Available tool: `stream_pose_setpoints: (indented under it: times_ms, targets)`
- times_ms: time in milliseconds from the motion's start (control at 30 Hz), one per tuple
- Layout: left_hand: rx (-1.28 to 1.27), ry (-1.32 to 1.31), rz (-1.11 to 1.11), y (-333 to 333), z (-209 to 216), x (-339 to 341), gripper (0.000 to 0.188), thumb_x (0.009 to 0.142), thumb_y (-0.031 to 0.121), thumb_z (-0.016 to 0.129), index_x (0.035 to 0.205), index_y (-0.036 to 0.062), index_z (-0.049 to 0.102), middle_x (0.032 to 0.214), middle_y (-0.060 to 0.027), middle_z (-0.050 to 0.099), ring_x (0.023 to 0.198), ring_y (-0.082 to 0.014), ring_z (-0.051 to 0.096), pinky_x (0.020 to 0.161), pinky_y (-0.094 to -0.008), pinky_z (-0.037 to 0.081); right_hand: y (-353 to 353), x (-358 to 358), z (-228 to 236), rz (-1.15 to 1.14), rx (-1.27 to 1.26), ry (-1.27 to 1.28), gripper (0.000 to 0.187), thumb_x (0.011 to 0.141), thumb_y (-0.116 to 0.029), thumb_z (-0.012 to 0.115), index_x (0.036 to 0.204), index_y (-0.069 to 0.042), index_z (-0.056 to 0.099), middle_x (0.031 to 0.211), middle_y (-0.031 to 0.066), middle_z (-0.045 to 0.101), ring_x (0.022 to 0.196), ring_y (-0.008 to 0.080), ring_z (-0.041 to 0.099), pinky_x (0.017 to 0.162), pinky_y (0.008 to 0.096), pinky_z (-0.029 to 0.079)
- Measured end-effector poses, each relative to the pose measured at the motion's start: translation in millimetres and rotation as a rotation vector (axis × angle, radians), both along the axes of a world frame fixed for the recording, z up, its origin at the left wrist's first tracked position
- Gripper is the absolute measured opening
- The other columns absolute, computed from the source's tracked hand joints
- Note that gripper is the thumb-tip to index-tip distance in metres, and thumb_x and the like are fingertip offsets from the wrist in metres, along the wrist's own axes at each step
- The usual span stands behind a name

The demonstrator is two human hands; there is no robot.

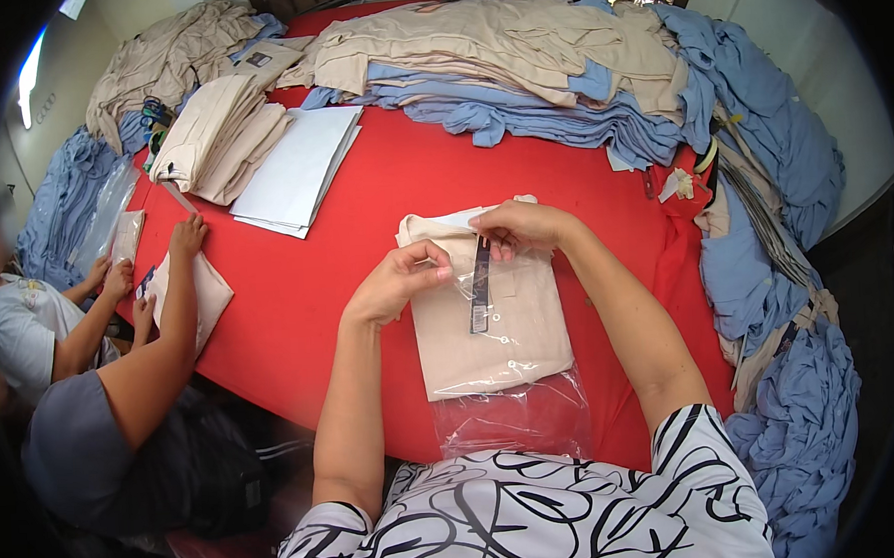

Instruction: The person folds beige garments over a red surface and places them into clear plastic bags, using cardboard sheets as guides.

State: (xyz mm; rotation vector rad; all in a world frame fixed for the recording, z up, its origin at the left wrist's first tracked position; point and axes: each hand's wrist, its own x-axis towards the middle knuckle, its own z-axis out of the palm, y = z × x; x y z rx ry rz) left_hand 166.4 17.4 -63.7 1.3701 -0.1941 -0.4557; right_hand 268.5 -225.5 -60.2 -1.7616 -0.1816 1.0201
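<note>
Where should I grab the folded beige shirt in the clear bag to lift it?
Probably the near end of the folded beige shirt, gripped from both long sides: it lies flat on the red table, and the left hand and right hand crowd the collar end.

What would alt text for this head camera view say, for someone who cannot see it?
A person's left hand and right hand hold a dark hang tag at the top of a folded beige shirt half inside a clear plastic bag on a red table. Stacks of beige and blue shirts lie behind; co-workers sit left.
</note>
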Motion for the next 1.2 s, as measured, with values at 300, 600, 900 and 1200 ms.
stream_pose_setpoints:
  times_ms: [300,600,900,1200]
  targets:
    - [-0.047,0.021,0.007,-2,-2,0,0.011,0.089,0.011,0.07,0.093,0.0041,0.063,0.1,-0.004,0.062,0.095,-0.0149,0.06,0.09,-0.0319,0.05,-6,-2,21,0.286,0.03,-0.257,0.028,0.076,-0.005,0.061,0.102,-0.002,0.07,0.078,-0.0022,0.056,0.074,0.0079,0.051,0.069,0.0221,0.041]
    - [-0.101,0.033,-0.004,-3,0,0,0.013,0.087,0.013,0.072,0.093,0.0044,0.064,0.102,-0.0046,0.063,0.098,-0.0146,0.06,0.089,-0.0327,0.05,-6,8,-1,0.396,-0.056,-0.4,0.024,0.074,-0.001,0.063,0.096,-0.005,0.073,0.092,0.0015,0.067,0.086,0.0103,0.059,0.079,0.0246,0.046]
    - [0.002,-0.001,-0.019,-7,4,1,0.015,0.088,0.016,0.071,0.096,0.0042,0.065,0.098,-0.0037,0.066,0.093,-0.0137,0.062,0.088,-0.0291,0.048,4,-13,4,0.26,0.016,-0.413,0.029,0.078,0.003,0.059,0.106,-0.002,0.065,0.109,0.0083,0.069,0.093,0.0137,0.062,0.084,0.027,0.049]
    - [0.31,-0.132,0.182,-7,-7,10,0.013,0.09,0.016,0.066,0.095,0.0048,0.063,0.108,-0.0078,0.066,0.102,-0.0191,0.061,0.097,-0.0361,0.044,4,-28,29,0.443,-0.2,-0.415,0.041,0.086,-0.005,0.062,0.126,-0.001,0.055,0.114,0.0091,0.064,0.103,0.016,0.061,0.09,0.0281,0.047]
